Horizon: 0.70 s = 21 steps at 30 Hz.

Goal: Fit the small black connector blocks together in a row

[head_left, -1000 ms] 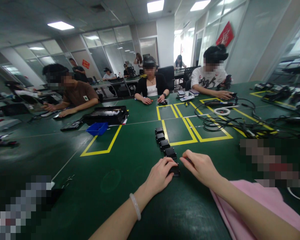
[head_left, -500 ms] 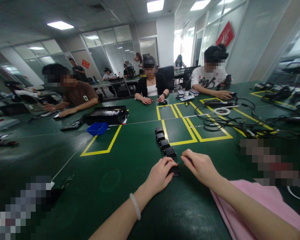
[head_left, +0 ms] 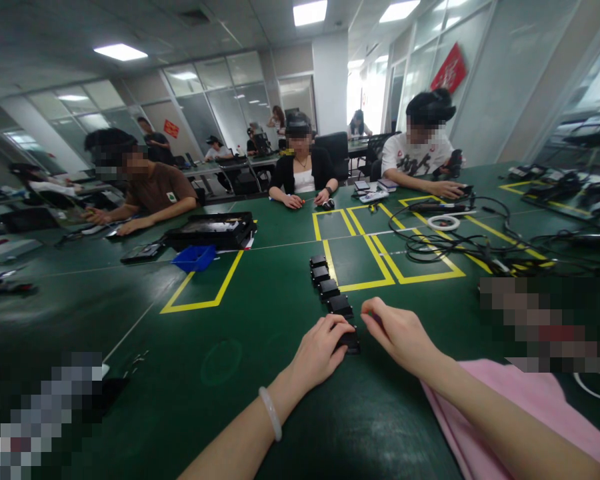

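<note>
A curved row of small black rectangular blocks runs across the green table toward me. My left hand, with a pale bangle on its wrist, grips the nearest black block against the tabletop. The fingers cover its left part and upper edge. Just right of that block, my right hand is held apart from it, thumb and fingers pinched together. Whatever lies between those fingers, if anything, I cannot make out.
Pink cloth lies under my right forearm. Tangled black cables and a white ring are at right. Yellow tape marks rectangles. A blue bin sits beside a black tray. Several people work across the table.
</note>
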Available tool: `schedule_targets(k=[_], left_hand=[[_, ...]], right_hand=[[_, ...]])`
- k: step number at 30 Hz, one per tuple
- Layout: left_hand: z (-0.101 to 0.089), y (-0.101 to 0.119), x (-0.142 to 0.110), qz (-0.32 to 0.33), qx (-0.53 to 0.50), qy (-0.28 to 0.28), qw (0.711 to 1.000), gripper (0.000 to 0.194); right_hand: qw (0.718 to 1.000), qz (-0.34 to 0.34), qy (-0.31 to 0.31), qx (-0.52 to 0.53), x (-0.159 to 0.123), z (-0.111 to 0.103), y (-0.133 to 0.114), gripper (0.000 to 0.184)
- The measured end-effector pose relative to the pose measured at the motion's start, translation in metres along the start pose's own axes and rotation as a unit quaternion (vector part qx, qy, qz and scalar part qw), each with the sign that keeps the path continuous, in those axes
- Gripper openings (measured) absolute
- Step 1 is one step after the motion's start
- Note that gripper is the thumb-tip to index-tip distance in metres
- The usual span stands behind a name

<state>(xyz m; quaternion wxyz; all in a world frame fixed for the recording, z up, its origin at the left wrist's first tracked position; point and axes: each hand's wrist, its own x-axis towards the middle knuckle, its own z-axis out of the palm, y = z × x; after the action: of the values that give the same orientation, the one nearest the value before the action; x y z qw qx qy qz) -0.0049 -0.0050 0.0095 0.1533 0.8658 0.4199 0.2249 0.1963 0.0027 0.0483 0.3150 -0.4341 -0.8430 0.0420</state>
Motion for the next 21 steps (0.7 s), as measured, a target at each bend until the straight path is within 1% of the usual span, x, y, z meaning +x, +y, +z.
schedule_targets(k=[4,7,10,16,21], left_hand=[[0.0000,-0.0003,-0.0003,0.007,-0.005,0.004,1.000,0.039],[0.0007,-0.0007,-0.0004,0.006,-0.005,0.004,1.000,0.039],[0.0009,-0.0006,-0.0003,0.002,-0.003,0.002,1.000,0.041],[0.0010,-0.0006,-0.0001,0.005,-0.003,0.003,1.000,0.040],[0.0020,-0.0014,-0.0005,0.004,-0.005,0.004,1.000,0.041]], right_hand=[[1.000,-0.001,0.010,-0.008,0.0002,0.0011,0.0003,0.011],[1.000,0.004,0.001,-0.009,-0.0001,-0.0001,0.0003,0.010],[1.000,0.006,-0.006,-0.004,-0.0004,-0.0007,0.0007,0.014],[1.000,-0.012,-0.002,0.009,-0.0002,0.0002,0.0002,0.012],[1.000,-0.012,-0.012,0.005,-0.0005,-0.0020,-0.0006,0.015]])
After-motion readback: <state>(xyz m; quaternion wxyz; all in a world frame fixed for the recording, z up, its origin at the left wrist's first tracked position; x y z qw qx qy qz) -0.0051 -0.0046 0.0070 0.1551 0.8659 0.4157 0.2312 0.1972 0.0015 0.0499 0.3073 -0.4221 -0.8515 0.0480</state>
